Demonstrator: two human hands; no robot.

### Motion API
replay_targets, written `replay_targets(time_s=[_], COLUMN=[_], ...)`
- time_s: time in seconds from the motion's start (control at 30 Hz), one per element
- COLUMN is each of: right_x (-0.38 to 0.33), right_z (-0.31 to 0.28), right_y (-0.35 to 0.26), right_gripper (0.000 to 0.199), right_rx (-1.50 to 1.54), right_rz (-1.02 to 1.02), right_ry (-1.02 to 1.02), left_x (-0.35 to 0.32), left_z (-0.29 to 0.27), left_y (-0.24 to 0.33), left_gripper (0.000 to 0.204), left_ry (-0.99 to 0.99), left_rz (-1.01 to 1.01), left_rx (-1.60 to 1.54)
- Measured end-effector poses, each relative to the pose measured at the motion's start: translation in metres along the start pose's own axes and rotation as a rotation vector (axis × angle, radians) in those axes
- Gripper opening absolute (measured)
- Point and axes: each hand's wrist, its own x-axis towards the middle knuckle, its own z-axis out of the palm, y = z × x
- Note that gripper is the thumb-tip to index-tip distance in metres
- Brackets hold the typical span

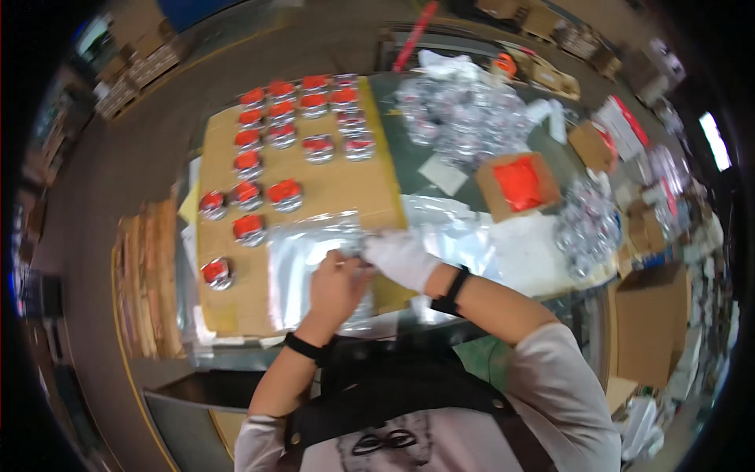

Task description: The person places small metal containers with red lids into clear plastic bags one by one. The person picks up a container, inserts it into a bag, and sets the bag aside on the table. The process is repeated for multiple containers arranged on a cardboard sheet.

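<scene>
Cardboard sheet (pixel 330 197) covers the green worktable (pixel 409 169), boxes stacked around.

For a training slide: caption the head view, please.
Left hand and gloved right hand handle a silvery bag beside rows of red-filled pouches.

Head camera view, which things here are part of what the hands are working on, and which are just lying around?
In use:
left hand
gloved right hand
clear plastic bag
cardboard sheet
red-topped packets

Lying about:
box of red pieces
brown boxes
heap of clear wrappers
</scene>
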Motion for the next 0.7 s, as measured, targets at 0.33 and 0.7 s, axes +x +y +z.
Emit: replay_targets(time_s=[0.33,0.7], right_x=[-0.144,-0.431], right_z=[-0.046,-0.041], right_y=[0.048,0.245], right_gripper=[0.023,0.021], right_rx=[0.533,-0.437], right_rz=[0.697,1.362], right_ry=[0.39,0.175], left_x=[-0.036,-0.038], left_z=[-0.013,0.031], left_y=[-0.027,-0.043], left_gripper=[0.033,0.033], left_ry=[0.163,-0.045], left_rz=[-0.421,-0.42], left_rx=[-0.179,0.265])
